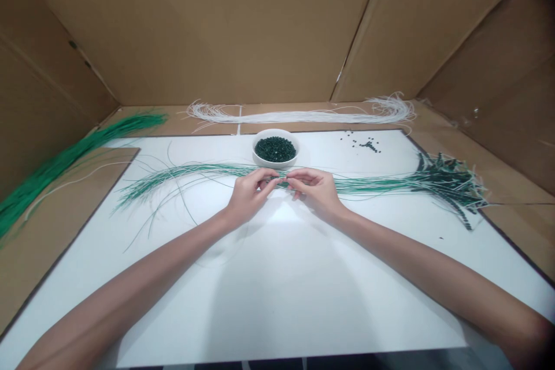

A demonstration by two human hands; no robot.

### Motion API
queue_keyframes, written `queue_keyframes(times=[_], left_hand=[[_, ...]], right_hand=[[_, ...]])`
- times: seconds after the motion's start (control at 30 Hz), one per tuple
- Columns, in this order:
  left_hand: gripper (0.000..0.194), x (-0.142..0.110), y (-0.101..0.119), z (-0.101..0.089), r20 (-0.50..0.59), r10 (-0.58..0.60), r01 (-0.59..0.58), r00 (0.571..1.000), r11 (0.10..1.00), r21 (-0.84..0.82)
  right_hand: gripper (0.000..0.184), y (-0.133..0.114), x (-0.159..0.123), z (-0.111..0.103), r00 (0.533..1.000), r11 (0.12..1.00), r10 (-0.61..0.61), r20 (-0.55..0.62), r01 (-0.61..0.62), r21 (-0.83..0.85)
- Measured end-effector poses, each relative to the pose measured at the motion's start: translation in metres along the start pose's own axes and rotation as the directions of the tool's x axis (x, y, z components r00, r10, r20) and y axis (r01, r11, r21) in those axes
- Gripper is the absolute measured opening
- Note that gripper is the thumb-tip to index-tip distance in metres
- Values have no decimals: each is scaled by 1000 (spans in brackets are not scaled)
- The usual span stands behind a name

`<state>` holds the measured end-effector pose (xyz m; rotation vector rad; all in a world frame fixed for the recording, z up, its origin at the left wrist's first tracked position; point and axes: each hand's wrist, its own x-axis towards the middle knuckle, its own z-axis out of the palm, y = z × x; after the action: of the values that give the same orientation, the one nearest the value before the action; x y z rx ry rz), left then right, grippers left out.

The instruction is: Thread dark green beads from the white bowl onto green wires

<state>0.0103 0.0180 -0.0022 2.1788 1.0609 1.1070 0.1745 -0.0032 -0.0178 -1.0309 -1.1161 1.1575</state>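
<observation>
A long bundle of thin green-and-white cords (pixel 191 176) lies across the white board, running through both hands. My left hand (pixel 249 196) and my right hand (pixel 314 191) meet at its middle, fingertips pinching the cords, with a small dark green bead (pixel 282 184) showing between them. Toward the right, the strands end in a messy heap strung with dark green beads (pixel 451 182). Just beyond my hands stands a white bowl (pixel 276 163) filled with dark green beads (pixel 275 149). Several loose beads (pixel 367 144) lie on the board to its right.
A bundle of white cords (pixel 299 116) lies along the far edge beyond the white board (pixel 277 300). A green bundle (pixel 65 165) rests on brown cardboard at the left. Cardboard walls (pixel 195 23) enclose the back and sides.
</observation>
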Motion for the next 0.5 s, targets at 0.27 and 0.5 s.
queue_keyframes(times=[0.27, 0.5], left_hand=[[17, -1, -2, 1, 0, 9, -9, 1000, 1000, -6], [18, -1, -3, 1, -9, 14, -14, 1000, 1000, -4]], right_hand=[[15, 2, 1, 0, 1000, 999, -24, -2, 24, 21], [15, 1, 1, -1, 1000, 999, -31, -3, 31, 15]])
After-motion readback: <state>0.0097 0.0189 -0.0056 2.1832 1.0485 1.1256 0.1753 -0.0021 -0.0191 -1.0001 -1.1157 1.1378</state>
